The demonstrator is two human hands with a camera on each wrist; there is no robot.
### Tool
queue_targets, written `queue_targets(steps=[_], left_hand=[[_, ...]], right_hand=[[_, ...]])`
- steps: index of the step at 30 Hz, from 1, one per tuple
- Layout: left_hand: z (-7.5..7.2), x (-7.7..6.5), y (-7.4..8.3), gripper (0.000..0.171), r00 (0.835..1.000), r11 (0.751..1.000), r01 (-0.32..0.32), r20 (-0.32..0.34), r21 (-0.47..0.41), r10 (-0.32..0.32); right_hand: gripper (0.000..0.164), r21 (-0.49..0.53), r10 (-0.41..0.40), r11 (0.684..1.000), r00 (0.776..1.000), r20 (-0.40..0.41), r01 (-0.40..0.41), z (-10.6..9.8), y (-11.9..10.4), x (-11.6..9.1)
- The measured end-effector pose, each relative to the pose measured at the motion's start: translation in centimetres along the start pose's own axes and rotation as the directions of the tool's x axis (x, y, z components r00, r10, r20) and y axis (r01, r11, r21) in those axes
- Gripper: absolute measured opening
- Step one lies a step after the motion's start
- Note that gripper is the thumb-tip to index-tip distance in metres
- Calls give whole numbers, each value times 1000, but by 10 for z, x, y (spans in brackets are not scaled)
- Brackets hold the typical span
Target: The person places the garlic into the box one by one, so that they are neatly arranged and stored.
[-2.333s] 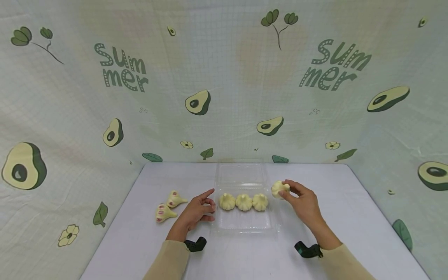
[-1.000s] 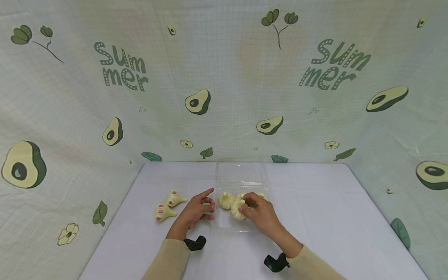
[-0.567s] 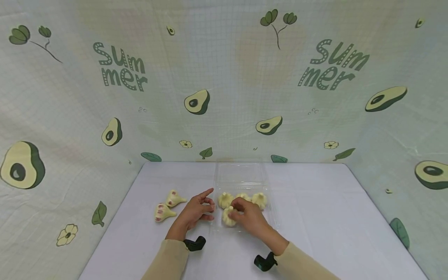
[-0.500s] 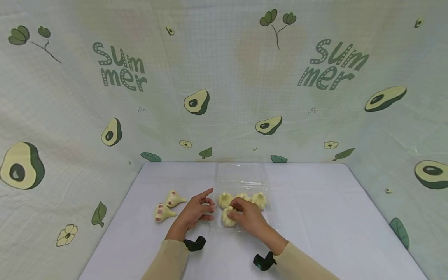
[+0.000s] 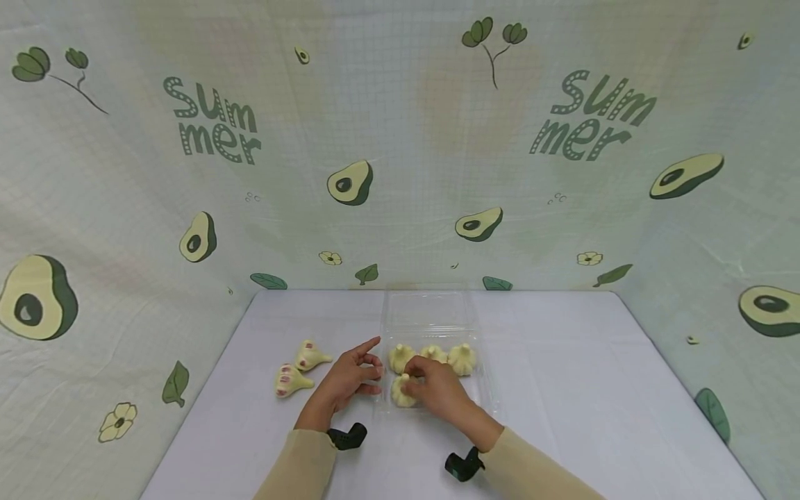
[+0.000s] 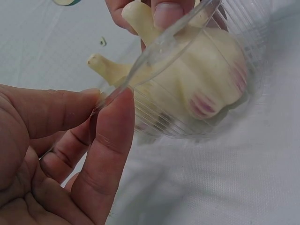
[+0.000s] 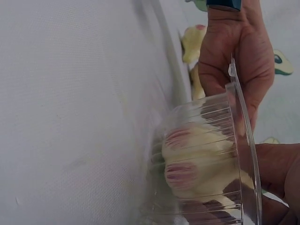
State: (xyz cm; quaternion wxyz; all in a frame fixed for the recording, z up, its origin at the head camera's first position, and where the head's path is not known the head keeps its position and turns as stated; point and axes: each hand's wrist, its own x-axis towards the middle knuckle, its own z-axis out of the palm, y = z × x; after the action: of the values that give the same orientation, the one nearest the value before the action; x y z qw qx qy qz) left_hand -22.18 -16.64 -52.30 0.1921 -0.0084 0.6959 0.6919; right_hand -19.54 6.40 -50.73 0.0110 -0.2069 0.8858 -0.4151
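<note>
My right hand (image 5: 437, 390) holds a pale garlic bulb (image 5: 401, 392) by its upper part, down in the front left of a clear plastic container (image 5: 453, 401). In the left wrist view, thumb and fingers of my left hand (image 6: 70, 150) pinch the container's left rim. Behind the held bulb, a row of garlic bulbs (image 5: 462, 360) sits upright along the back of the container; my right fingers partly cover the middle one. Through the ribbed wall in the right wrist view, the held garlic bulb (image 7: 197, 161) shows purple-pink streaks and rests near the container's floor.
Two more garlic bulbs (image 5: 290, 381) lie on their sides on the white table (image 5: 562, 389), left of my left hand. The container's lid (image 5: 428, 309) is folded open towards the back. A printed cloth (image 5: 400, 139) surrounds the table on its back and sides.
My right hand has carried the garlic bulb from right of the container into its front left corner, then shifted slightly further left. The left hand has stayed in place at the rim.
</note>
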Motion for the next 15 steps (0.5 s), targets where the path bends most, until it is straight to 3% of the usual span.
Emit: queue_targets(steps=[15], left_hand=[[-1, -1, 0, 78, 1000, 1000, -1, 9, -8, 1]], right_hand=[[17, -20, 22, 1000, 1000, 15, -21, 1, -5, -1]])
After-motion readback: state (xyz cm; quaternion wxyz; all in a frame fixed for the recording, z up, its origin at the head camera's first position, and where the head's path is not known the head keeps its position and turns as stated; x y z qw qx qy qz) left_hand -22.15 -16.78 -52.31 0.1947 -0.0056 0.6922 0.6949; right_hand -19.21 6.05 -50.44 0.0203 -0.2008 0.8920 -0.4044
